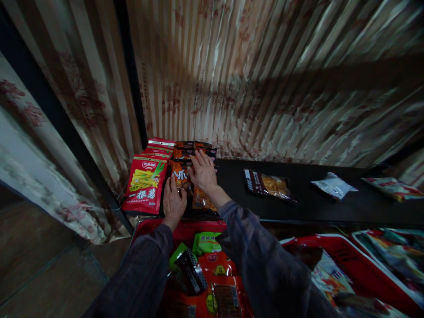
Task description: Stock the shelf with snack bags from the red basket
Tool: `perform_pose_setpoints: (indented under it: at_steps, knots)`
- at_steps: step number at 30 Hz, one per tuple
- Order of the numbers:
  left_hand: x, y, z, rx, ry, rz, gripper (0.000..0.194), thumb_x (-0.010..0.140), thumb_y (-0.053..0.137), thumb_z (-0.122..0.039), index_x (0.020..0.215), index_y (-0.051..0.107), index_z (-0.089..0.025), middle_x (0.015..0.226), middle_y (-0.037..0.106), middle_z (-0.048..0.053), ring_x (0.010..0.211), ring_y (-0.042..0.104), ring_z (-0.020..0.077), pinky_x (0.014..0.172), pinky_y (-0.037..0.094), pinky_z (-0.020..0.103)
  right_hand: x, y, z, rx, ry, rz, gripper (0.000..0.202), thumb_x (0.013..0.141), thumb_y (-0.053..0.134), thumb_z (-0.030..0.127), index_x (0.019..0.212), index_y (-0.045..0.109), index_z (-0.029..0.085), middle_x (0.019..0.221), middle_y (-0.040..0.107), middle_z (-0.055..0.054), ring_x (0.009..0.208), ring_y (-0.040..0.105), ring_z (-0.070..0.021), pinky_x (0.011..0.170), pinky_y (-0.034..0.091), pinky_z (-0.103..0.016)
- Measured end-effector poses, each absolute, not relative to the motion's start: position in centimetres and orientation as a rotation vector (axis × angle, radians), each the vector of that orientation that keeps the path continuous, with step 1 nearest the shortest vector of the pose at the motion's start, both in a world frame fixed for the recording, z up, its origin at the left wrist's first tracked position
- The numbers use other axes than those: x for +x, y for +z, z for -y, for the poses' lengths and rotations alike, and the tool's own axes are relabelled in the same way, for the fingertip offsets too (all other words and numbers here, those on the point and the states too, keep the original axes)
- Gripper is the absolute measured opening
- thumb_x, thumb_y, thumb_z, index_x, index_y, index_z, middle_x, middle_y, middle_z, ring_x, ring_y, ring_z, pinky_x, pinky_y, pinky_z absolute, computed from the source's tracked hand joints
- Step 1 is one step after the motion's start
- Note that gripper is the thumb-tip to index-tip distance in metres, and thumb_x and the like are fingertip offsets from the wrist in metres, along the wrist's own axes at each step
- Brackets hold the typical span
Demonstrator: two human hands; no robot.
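Note:
My left hand rests on the lower part of an orange-and-black snack bag, its fingers stretched out. Across the upper right of that bag lies my right hand, flat with the fingers extended, partly hiding a second orange snack bag. More orange-and-black bags are lined up behind, toward the curtain. Directly left of them stands a row of red snack bags with a green-and-yellow picture on the front one. All of these are on a black shelf.
Farther right on the shelf lie a brown snack bag, a white packet and a red-and-green packet. Below my arms is a red basket of mixed packets. Another red basket stands to its right. A black post rises at the left.

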State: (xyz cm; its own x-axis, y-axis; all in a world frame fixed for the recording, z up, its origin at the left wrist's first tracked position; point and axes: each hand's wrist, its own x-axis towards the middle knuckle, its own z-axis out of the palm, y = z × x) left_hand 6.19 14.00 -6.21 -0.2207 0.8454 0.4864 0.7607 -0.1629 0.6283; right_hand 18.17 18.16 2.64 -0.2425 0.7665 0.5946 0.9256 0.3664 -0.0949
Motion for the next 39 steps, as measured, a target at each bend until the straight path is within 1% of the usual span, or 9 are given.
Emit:
perform_pose_setpoints:
  at_steps: [3, 7, 10, 13, 23, 29, 33, 36, 39]
  knots:
    - [6.2, -6.1, -14.0, 1.896, 1.334, -1.960, 0.056, 0.085, 0.043, -0.023, 0.139, 0.034, -0.010, 0.141, 0.041, 0.020, 0.130, 0.040, 0.0291, 0.104, 0.039, 0.044, 18.9, 1.4, -15.2, -1.597, -0.460, 1.890, 0.050, 0.087, 0.046, 0.034, 0.134, 0.044, 0.016, 0.151, 0.027, -0.014, 0.140, 0.014, -0.0318, 0.109, 0.017, -0.052]
    - [6.3, -5.9, -13.9, 1.919, 1.316, -1.967, 0.055, 0.085, 0.042, -0.024, 0.138, 0.036, -0.010, 0.141, 0.041, 0.020, 0.128, 0.042, 0.0302, 0.102, 0.040, 0.045, 19.4, -2.1, -11.7, -1.799, -0.433, 1.770, 0.064, 0.084, 0.050, 0.047, 0.139, 0.036, 0.020, 0.154, 0.015, -0.016, 0.139, 0.012, -0.0391, 0.103, 0.024, -0.058]
    - [6.3, -5.9, -13.8, 1.928, 1.303, -1.985, 0.054, 0.084, 0.042, -0.023, 0.137, 0.037, -0.011, 0.140, 0.043, 0.020, 0.127, 0.044, 0.0304, 0.101, 0.041, 0.046, 19.6, -3.7, -11.1, -1.792, -0.322, 1.831, 0.065, 0.084, 0.050, 0.044, 0.142, 0.030, 0.022, 0.155, 0.009, -0.015, 0.137, 0.021, -0.0367, 0.098, 0.036, -0.052]
    - [6.2, -5.9, -13.7, 1.941, 1.291, -1.986, 0.053, 0.084, 0.042, -0.023, 0.135, 0.038, -0.007, 0.138, 0.044, 0.022, 0.126, 0.045, 0.0304, 0.101, 0.040, 0.044, 19.9, -3.7, -11.6, -1.713, -0.271, 1.828, 0.063, 0.085, 0.048, 0.038, 0.142, 0.029, 0.019, 0.155, 0.006, -0.014, 0.136, 0.025, -0.0339, 0.100, 0.037, -0.048]
    - [6.3, -5.6, -13.4, 1.941, 1.267, -2.002, 0.055, 0.085, 0.043, -0.028, 0.136, 0.037, -0.006, 0.138, 0.044, 0.024, 0.124, 0.047, 0.0319, 0.099, 0.042, 0.045, 20.0, -4.1, -10.9, -1.783, -0.297, 1.789, 0.062, 0.087, 0.045, 0.046, 0.142, 0.032, 0.020, 0.154, 0.011, -0.017, 0.136, 0.023, -0.0364, 0.096, 0.039, -0.049]
    - [6.3, -5.9, -13.3, 1.994, 1.285, -1.988, 0.059, 0.085, 0.044, -0.032, 0.139, 0.033, -0.010, 0.145, 0.036, 0.022, 0.127, 0.044, 0.0325, 0.098, 0.042, 0.047, 19.6, -4.7, -11.3, -1.830, -0.280, 1.734, 0.062, 0.088, 0.043, 0.045, 0.143, 0.028, 0.022, 0.153, 0.017, -0.018, 0.125, 0.041, -0.0347, 0.091, 0.043, -0.047]
    - [6.3, -6.0, -13.3, 2.016, 1.251, -2.016, 0.060, 0.085, 0.044, -0.034, 0.139, 0.035, -0.010, 0.144, 0.038, 0.022, 0.126, 0.044, 0.0341, 0.097, 0.043, 0.048, 19.3, -4.6, -11.2, -1.857, -0.272, 1.742, 0.062, 0.089, 0.041, 0.046, 0.144, 0.028, 0.020, 0.151, 0.022, -0.018, 0.123, 0.043, -0.0334, 0.093, 0.042, -0.045]
    - [6.4, -6.2, -13.2, 2.090, 1.308, -2.005, 0.063, 0.085, 0.046, -0.034, 0.141, 0.032, -0.008, 0.146, 0.033, 0.022, 0.131, 0.038, 0.0337, 0.102, 0.038, 0.048, 19.3, -4.4, -11.1, -1.877, -0.248, 1.741, 0.062, 0.089, 0.040, 0.046, 0.144, 0.027, 0.021, 0.151, 0.024, -0.017, 0.126, 0.041, -0.0321, 0.094, 0.042, -0.044]
    - [6.4, -6.0, -12.9, 2.264, 1.371, -1.939, 0.062, 0.084, 0.048, -0.035, 0.140, 0.035, -0.011, 0.151, 0.024, 0.021, 0.139, 0.023, 0.0330, 0.109, 0.028, 0.050, 19.5, -4.5, -11.0, -1.864, -0.197, 1.726, 0.065, 0.088, 0.041, 0.049, 0.145, 0.025, 0.023, 0.152, 0.022, -0.016, 0.129, 0.039, -0.0324, 0.095, 0.041, -0.045]
